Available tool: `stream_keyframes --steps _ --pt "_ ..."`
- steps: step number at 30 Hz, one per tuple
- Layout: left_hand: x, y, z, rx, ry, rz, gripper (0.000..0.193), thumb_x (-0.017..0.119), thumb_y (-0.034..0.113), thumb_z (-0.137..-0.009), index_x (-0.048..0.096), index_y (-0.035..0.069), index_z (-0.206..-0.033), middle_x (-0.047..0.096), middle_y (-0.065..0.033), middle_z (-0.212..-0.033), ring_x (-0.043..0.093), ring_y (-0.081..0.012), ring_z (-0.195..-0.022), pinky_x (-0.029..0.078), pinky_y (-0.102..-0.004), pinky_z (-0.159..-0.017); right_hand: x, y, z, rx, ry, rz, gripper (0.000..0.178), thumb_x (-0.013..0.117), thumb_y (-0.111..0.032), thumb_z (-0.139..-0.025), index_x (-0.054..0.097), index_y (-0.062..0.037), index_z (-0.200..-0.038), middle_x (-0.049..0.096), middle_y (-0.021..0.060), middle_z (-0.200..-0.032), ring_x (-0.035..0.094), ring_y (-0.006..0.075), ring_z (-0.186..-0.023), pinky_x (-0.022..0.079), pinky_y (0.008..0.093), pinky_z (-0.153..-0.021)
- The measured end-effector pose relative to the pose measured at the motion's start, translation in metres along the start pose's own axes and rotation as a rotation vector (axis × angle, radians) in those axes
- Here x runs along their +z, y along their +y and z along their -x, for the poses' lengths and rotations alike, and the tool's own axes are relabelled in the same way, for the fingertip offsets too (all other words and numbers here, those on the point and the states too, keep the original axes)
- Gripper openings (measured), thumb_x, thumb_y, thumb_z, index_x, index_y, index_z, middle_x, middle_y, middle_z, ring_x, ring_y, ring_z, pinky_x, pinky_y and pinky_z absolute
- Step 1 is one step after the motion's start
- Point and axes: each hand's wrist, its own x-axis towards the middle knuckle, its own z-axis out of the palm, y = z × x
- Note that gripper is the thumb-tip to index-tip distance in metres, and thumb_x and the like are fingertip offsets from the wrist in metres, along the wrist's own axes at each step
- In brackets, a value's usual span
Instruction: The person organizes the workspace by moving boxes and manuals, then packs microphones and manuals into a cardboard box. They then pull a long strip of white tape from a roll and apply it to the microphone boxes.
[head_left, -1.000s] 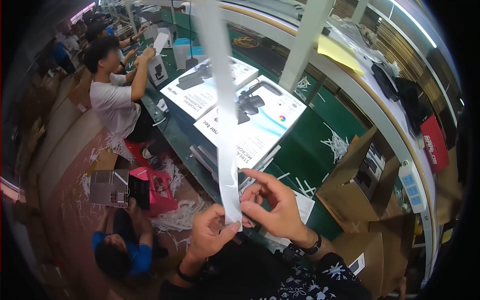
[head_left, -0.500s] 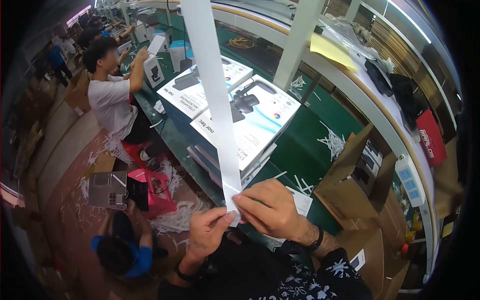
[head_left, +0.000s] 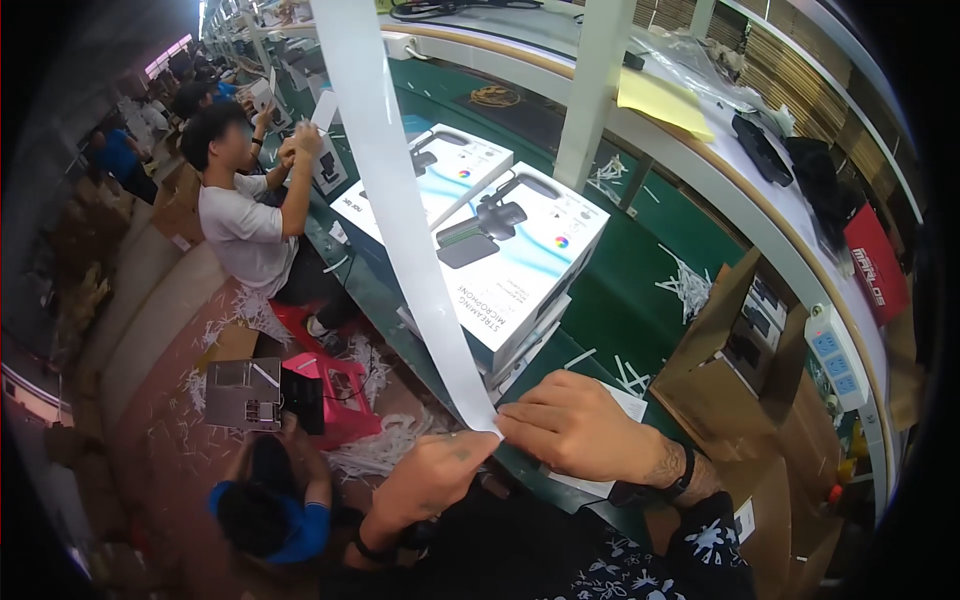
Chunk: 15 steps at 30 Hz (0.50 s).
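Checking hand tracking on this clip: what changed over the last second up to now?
The right hand went from open fingers to closed over the lower end of the long white strip, meeting the left hand there. Both hands sit lower and closer together. The strip stays held up, and the white boxes on the green table have not moved.

green workbench (head_left: 640, 300), shred-littered floor (head_left: 180, 450)

Ahead of the hands, two white printed boxes (head_left: 520, 250) and the rising white strip (head_left: 400, 200) block the near edge of the green desk (head_left: 640, 300), a brown carton (head_left: 730, 340) closes the right, and open green surface, littered only with paper shreds (head_left: 690, 285), lies between them.
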Motion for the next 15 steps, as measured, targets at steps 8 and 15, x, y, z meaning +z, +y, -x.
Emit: stream_keyframes --steps 8,15 --pt "0.010 0.012 -0.013 -0.014 -0.135 -0.029 0.020 0.069 0.000 -0.070 0.058 0.005 -0.087 0.059 -0.0103 -0.073 0.062 -0.0296 -0.064 0.048 -0.0364 -0.054 -0.006 0.010 0.030 0.175 -0.059 -0.298 0.030 0.066 -0.006 -0.074 0.066 0.0002 -0.103 0.068 0.0108 -0.095 0.065 0.0251 -0.086 0.049 0.0357 -0.074" --pt "0.019 0.010 0.000 -0.284 0.046 -0.105 0.009 0.064 -0.002 -0.080 0.066 -0.001 -0.089 0.064 -0.0159 -0.072 0.064 -0.0323 -0.061 0.048 -0.0365 -0.055 -0.005 0.035 0.100 0.464 0.624 -0.024 0.017 0.069 0.001 -0.076 0.070 0.0014 -0.093 0.070 0.0147 -0.091 0.067 0.0260 -0.080 0.052 0.0368 -0.072"
